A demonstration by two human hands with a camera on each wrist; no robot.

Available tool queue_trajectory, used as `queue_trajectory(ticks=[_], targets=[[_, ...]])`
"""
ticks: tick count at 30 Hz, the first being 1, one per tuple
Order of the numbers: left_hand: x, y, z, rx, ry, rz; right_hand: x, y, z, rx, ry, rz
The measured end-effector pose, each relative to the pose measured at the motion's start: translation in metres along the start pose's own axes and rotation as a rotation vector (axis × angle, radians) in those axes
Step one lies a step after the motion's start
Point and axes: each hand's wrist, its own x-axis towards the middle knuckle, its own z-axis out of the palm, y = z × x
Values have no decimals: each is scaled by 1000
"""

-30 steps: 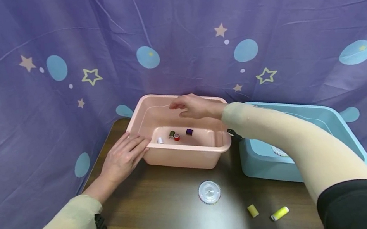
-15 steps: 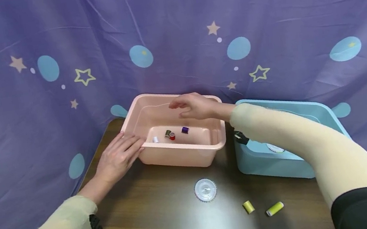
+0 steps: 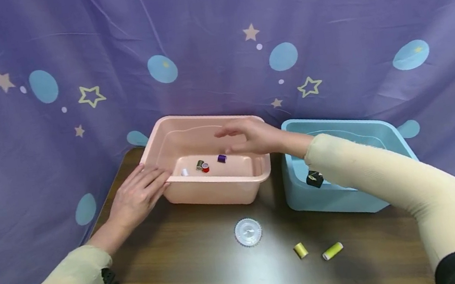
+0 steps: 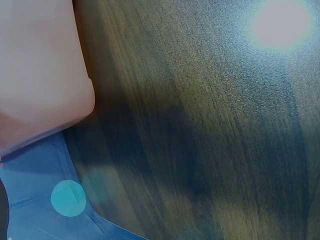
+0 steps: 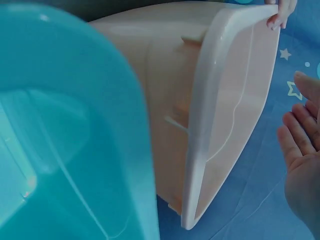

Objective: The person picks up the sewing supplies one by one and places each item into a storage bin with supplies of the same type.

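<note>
My left hand (image 3: 138, 193) rests its nearly straight fingers on the left front corner of a pink plastic bin's rim (image 3: 210, 177); its thumb is hidden. Over the right side of that bin hovers my right hand (image 3: 253, 136), fingers loosely bent. The right wrist view shows its bare palm (image 5: 302, 175) with nothing in it. Several small thread spools lie on the bin's floor: a white spool (image 3: 185, 172), a dark green spool (image 3: 199, 165) close against a red spool (image 3: 206, 168), and a purple spool (image 3: 222, 158) to their right.
A light blue bin (image 3: 327, 198) stands right of the pink one, partly under my right forearm. On the wooden table (image 3: 175, 270) lie a clear round disc with a beaded edge (image 3: 248, 232), a short yellow spool (image 3: 300, 250) and a longer yellow spool (image 3: 332, 251). A purple curtain (image 3: 209, 8) hangs behind.
My right hand has drawn rightward, toward the pink bin's right rim. The left hand stays on the rim and the spools lie as before. The head view has shifted slightly.
</note>
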Motion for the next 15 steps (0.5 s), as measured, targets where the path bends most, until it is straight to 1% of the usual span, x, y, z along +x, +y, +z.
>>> queue_trajectory(ticks=[3,6,12,15], targets=[[0,0,0,-4,4,-3,-11,-3,-1,11,14,-2],[0,1,0,-12,9,-5,-22,-5,-3,0,27,2],[2,1,2,-27,49,8,-44,-11,-4,-9,39,47],[3,2,3,-36,63,9,-55,-13,-5,-2,56,54]])
